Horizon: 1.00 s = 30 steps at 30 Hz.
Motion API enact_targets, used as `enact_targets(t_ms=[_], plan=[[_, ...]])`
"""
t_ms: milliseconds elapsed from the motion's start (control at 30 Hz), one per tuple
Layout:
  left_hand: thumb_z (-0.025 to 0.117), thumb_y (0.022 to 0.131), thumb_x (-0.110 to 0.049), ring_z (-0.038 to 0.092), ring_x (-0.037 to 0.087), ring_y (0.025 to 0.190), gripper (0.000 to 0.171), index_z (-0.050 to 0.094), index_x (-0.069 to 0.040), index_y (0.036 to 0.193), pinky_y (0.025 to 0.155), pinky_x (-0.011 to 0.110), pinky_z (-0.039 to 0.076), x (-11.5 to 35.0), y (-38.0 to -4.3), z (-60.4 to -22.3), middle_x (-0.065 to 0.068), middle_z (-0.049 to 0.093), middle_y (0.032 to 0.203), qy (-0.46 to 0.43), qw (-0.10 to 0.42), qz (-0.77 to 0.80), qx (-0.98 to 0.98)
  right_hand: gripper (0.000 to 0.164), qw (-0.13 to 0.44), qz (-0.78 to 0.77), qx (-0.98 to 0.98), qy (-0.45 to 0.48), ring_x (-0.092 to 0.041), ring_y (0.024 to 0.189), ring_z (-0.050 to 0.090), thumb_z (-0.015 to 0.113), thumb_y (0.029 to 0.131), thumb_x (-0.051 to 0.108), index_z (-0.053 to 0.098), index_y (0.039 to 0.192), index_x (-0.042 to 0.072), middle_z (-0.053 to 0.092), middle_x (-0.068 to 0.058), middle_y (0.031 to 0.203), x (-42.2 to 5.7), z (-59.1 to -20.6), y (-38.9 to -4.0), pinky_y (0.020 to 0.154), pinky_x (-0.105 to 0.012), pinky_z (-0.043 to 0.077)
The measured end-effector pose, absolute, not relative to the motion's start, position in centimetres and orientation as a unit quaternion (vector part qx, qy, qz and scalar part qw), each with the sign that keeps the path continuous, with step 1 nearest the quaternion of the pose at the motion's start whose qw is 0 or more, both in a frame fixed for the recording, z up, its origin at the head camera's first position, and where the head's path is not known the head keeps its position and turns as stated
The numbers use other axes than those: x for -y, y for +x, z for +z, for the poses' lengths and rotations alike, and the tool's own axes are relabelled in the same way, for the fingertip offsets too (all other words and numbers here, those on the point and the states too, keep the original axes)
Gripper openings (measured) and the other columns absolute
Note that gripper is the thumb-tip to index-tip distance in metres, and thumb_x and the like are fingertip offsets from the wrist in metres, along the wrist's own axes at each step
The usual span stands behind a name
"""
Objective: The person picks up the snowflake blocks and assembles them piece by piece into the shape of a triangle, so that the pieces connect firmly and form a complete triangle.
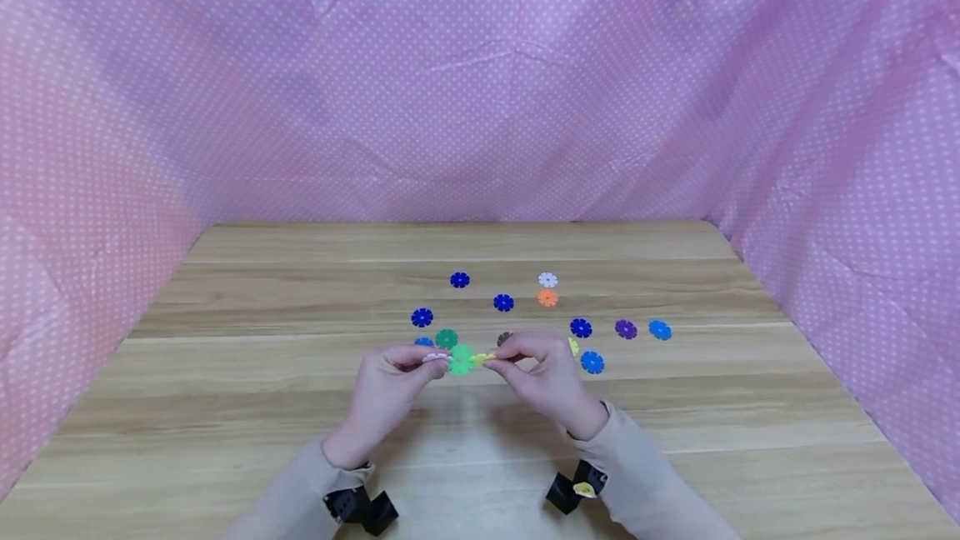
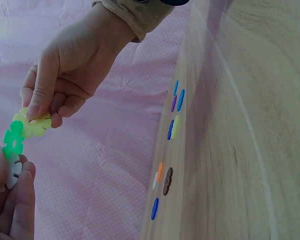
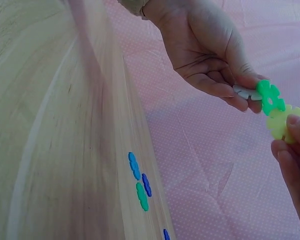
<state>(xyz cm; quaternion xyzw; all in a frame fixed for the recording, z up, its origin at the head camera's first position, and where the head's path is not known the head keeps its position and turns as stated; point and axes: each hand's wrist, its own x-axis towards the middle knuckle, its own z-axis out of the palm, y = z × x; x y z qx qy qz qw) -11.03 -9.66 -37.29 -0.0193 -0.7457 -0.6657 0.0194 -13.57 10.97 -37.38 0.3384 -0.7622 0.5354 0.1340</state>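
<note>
Thumb and fingers (image 1: 411,353) of my left hand (image 1: 384,397) pinch a white disc (image 1: 435,357), and those of my right hand (image 1: 551,373) pinch a yellow disc (image 1: 483,359). Between them, held up off the table (image 1: 465,457), is a green disc (image 1: 459,366), slotted to the white one at 9 o'clock and the yellow one at 3. From the green disc, with 12 straight ahead, the table bears a navy disc (image 1: 460,280) at 12, a second navy disc (image 1: 503,302) at 1, an orange disc (image 1: 547,297) at 2 and a second white disc (image 1: 547,280) just beyond it. A brown disc (image 1: 505,338), partly behind my right hand, also lies at 2, but nearer. Near 3 are a third navy disc (image 1: 581,328), a purple disc (image 1: 626,329), a blue disc (image 1: 660,330) and a second blue disc (image 1: 592,362), with a second yellow disc (image 1: 573,346) partly hidden by my right hand. Around 10 to 11 are a fourth navy disc (image 1: 422,317), a dark green disc (image 1: 447,338) and a third blue disc (image 1: 423,342)
</note>
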Motion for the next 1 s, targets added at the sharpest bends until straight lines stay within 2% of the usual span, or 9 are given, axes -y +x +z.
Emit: enact_targets(t_ms=[300,633,800,900,1000], plan=[[0.071,0.079,0.004,0.065,0.006,0.072,0.008,0.073,0.004,0.086,0.065,0.02,0.055,9.4,-11.1,-37.2,0.015,0.072,0.087,-0.023,0.021,-0.653,0.757,0.011,0.143,0.534,0.755,0.352,-0.012,0.065,0.065,0.074,0.072,-0.012,0.071,0.076,-0.003,0.07,-0.014,0.073,-10.9,-37.7,-13.7,0.06,-0.026,0.057],[0.07,0.081,0.002,0.063,0.007,0.071,0.006,0.072,0.002,0.087,0.064,0.02,0.053,9.3,-11.2,-37.5,0.014,0.071,0.087,-0.033,0.025,-0.647,0.761,0.007,0.134,0.529,0.766,0.34,-0.011,0.067,0.065,0.074,0.075,-0.007,0.072,0.079,-0.001,0.07,-0.013,0.075,-10.8,-37.3,-13.8,0.062,-0.026,0.057],[0.067,0.086,-0.003,0.063,0.01,0.08,0.01,0.069,0.0,0.095,0.07,0.02,0.053,8.8,-11.2,-37.6,0.013,0.068,0.097,-0.049,0.009,-0.666,0.745,0.009,0.12,0.534,0.78,0.304,-0.01,0.069,0.066,0.074,0.077,-0.002,0.074,0.085,0.0,0.072,-0.011,0.078,-10.6,-37.0,-13.7,0.066,-0.025,0.058],[0.071,0.082,-0.005,0.062,0.011,0.084,0.016,0.068,-0.001,0.097,0.074,0.022,0.054,8.5,-11.1,-37.8,0.015,0.064,0.105,-0.049,-0.007,-0.672,0.739,0.011,0.099,0.537,0.786,0.289,-0.009,0.071,0.066,0.074,0.077,-0.001,0.074,0.087,0.002,0.072,-0.008,0.081,-10.4,-37.0,-13.6,0.067,-0.024,0.058],[0.076,0.077,-0.005,0.062,0.012,0.079,0.022,0.068,-0.003,0.098,0.069,0.022,0.054,8.4,-11.2,-37.7,0.016,0.062,0.109,-0.048,-0.025,-0.667,0.743,0.011,0.081,0.535,0.794,0.278,-0.01,0.074,0.067,0.074,0.079,0.001,0.074,0.09,0.003,0.072,-0.007,0.084,-10.4,-36.9,-13.5,0.069,-0.023,0.057]])
